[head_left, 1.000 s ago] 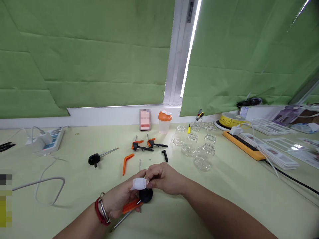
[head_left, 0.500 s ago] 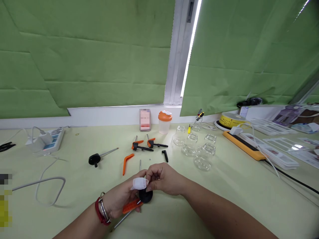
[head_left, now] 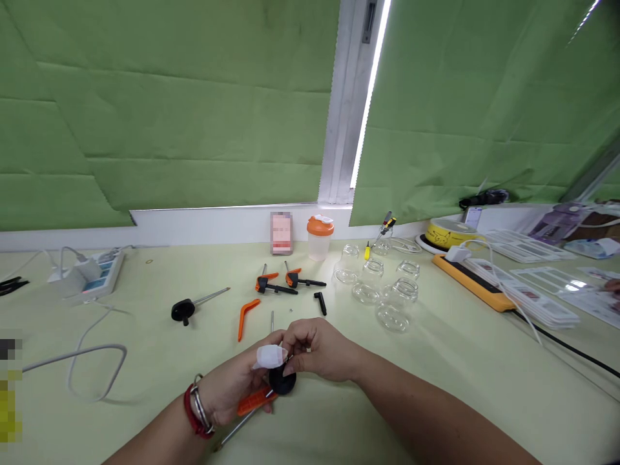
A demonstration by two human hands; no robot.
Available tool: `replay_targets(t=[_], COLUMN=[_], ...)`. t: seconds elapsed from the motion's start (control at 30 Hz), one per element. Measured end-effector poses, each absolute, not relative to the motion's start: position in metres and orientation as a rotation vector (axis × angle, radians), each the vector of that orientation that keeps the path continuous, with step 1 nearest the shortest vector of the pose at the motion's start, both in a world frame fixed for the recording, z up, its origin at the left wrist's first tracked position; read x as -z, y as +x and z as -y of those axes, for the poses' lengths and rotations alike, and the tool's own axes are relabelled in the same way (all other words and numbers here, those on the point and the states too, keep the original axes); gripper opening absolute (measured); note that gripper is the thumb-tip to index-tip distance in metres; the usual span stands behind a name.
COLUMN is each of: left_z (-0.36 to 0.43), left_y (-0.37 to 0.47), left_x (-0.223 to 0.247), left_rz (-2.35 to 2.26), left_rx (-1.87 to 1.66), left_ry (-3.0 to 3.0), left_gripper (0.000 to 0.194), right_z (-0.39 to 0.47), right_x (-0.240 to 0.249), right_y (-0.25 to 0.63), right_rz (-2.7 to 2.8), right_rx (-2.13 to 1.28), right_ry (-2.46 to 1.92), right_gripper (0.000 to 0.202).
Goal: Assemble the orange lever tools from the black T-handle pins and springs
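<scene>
Close to the front edge, my left hand (head_left: 232,381) is closed round a part with an orange lever (head_left: 252,402), a round black cap (head_left: 283,382) and a thin metal rod (head_left: 237,431) pointing down to the left. White wrapping (head_left: 270,356) covers its thumb. My right hand (head_left: 320,349) has thumb and fingertips pinched together at the top of the black cap; anything between them is hidden. Just beyond the hands lie a loose orange lever (head_left: 246,316) and a small black elbow piece (head_left: 320,303).
Two black-and-orange assemblies (head_left: 276,284) lie at the back, and a black cap with rod (head_left: 184,311) lies left. Several glass jars (head_left: 397,307) stand right, beside an orange power strip (head_left: 475,284). An orange-lidded cup (head_left: 320,239) stands by the wall. Another person's hand (head_left: 613,285) shows at far right.
My hands and the part they hold stay almost still. Another person's hand has come into view at the far right edge.
</scene>
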State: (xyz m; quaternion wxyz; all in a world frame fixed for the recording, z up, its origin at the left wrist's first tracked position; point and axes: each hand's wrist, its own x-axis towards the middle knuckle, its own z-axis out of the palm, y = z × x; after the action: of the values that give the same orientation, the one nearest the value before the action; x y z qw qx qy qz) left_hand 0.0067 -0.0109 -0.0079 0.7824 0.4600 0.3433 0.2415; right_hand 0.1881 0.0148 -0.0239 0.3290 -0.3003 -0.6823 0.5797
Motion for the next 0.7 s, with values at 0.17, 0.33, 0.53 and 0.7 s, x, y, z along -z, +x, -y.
replay_targets(t=[0.17,0.33,0.53,0.7], left_z=[0.0109,0.0108,0.0105,0.0094], left_y=[0.0077,0.0070,0.0073,0.0074], left_x=[0.0072,0.0058,0.0073,0.0096], left_rz=[-0.749,-0.755,-0.765,-0.758], left_rx=[-0.516,-0.516,-0.519,-0.530], left_ry=[0.984,0.990,0.976,0.963], left_gripper=[0.038,0.039,0.038,0.041], right_z=[-0.0134,-0.0135,-0.0143,-0.0137], right_x=[0.0242,0.0245,0.0269,0.0243], right_y=[0.1878,0.1886,0.1877,0.1882], right_rz=[1.744,1.812,1.760,1.832], right_rx=[-1.566,-1.483,-1.543,-1.477], right_ry=[-0.815,-0.754,-0.830,-0.746], right_gripper=[0.025,0.022,0.021,0.024])
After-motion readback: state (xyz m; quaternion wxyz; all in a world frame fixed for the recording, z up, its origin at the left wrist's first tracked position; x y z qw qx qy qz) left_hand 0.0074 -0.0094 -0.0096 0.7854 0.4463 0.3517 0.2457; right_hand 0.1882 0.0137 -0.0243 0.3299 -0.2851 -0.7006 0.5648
